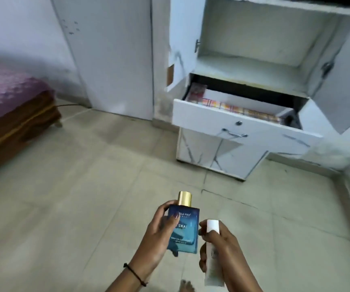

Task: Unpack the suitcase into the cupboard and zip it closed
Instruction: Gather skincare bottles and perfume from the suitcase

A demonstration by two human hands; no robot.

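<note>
My left hand (159, 232) grips a blue perfume bottle (185, 230) with a gold cap, held upright low in the view. Beside it my right hand (222, 256) holds a white tube (213, 262) with a white cap, fingers curled round it. Ahead stands the white cupboard (252, 39) with both doors open and a bare shelf (248, 68). Below the shelf its drawer (233, 121) is pulled out, with colourful flat packets lying inside. The suitcase is not in view.
A bed (11, 106) with a purple cover and a brown wooden frame stands at the left. Beige floor tiles (85, 186) stretch between me and the cupboard. A closed white door panel (115, 55) is left of the cupboard. My foot shows at the bottom edge.
</note>
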